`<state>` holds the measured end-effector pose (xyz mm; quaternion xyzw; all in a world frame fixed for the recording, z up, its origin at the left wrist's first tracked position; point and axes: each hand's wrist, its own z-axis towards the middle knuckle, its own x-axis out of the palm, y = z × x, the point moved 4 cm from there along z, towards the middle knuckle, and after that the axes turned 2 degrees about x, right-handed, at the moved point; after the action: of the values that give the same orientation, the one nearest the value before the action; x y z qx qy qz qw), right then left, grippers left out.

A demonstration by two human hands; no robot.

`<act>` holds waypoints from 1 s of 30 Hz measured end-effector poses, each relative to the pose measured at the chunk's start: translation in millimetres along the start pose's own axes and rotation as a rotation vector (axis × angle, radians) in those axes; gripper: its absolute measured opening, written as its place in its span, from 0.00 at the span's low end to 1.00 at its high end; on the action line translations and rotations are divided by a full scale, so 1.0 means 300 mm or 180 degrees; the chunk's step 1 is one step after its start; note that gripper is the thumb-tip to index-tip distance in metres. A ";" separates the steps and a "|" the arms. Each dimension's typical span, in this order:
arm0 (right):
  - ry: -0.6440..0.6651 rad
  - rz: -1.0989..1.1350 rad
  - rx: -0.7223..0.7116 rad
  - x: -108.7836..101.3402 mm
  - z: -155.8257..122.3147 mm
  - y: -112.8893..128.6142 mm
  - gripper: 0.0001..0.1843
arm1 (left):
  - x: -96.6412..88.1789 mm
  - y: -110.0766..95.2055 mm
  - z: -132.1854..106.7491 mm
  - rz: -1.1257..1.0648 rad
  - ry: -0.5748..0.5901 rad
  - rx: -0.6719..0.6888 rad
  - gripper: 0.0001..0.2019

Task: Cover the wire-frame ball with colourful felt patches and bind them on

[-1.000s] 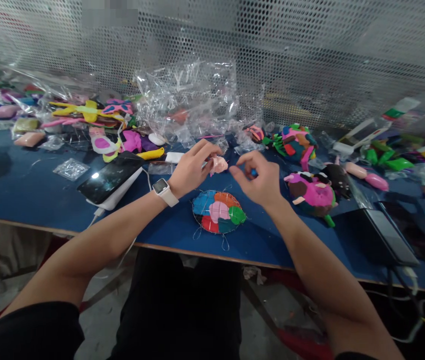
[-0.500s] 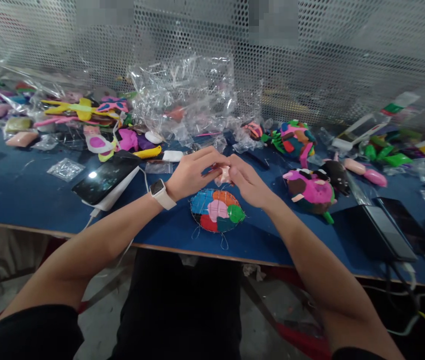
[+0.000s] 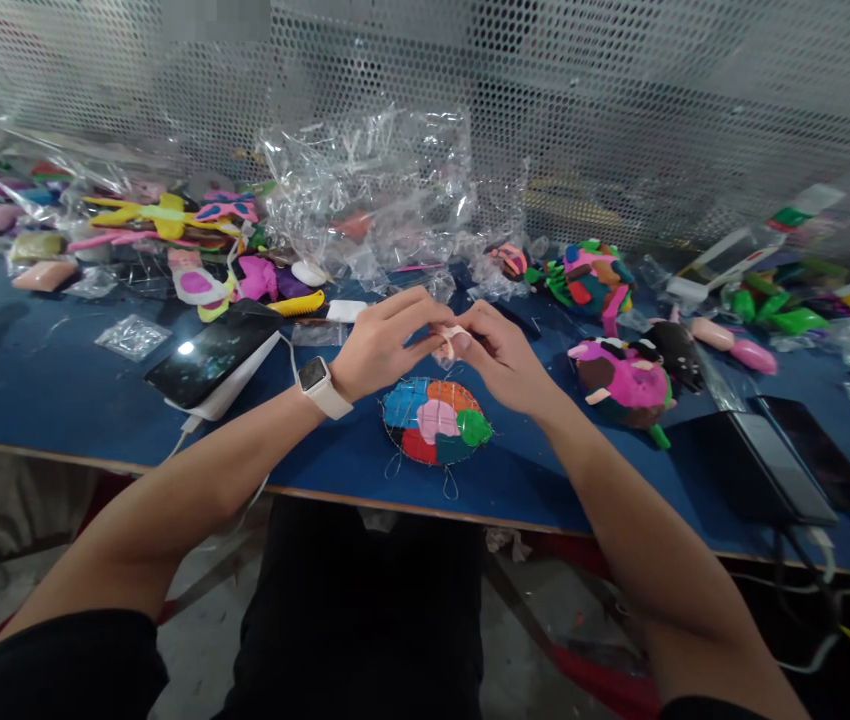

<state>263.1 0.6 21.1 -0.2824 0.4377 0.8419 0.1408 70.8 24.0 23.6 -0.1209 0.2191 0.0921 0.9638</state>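
Observation:
Between the fingertips of both hands is a small piece of pale pink modelling clay [image 3: 452, 342], with a bit of clear wrapper under it. My left hand [image 3: 387, 343], wearing a white-strapped watch [image 3: 314, 376] on the wrist, pinches the clay from the left. From the right, my right hand [image 3: 501, 352] grips it between thumb and bent fingers. Just below the hands lies a wire-framed oval shape [image 3: 436, 420], filled with blue, orange, pink, green, red and teal clay patches. Thin wire loops stick out of its lower edge.
A phone on a stand [image 3: 215, 355] is at left. Clear plastic bags [image 3: 372, 190] heap against the perforated metal screen [image 3: 665, 110]. A pink clay figure [image 3: 624, 382] and a multicoloured one [image 3: 591, 278] sit at right, near a dark device with cables [image 3: 751, 465].
My right fingers have lifted and bent further, and the pink clay between my fingertips now shows a stretched, folded edge. The oval shape has stayed in place.

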 end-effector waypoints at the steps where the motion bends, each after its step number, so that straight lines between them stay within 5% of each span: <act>1: 0.0002 0.0005 0.0001 -0.002 0.000 0.001 0.27 | -0.002 -0.001 0.001 0.0000 -0.0011 0.0029 0.04; 19: -0.0333 -0.1388 -0.0381 -0.057 -0.022 -0.006 0.17 | 0.007 0.031 -0.010 0.0244 0.0179 0.0195 0.07; 30: -0.0430 -0.1032 -0.0227 -0.096 -0.008 -0.025 0.25 | 0.002 0.049 -0.011 0.0279 0.0205 0.0427 0.11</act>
<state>290.6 3.2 32.4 -0.2969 0.3459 0.8402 0.2937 66.5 37.3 17.5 -0.0492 0.2607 0.1153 0.9572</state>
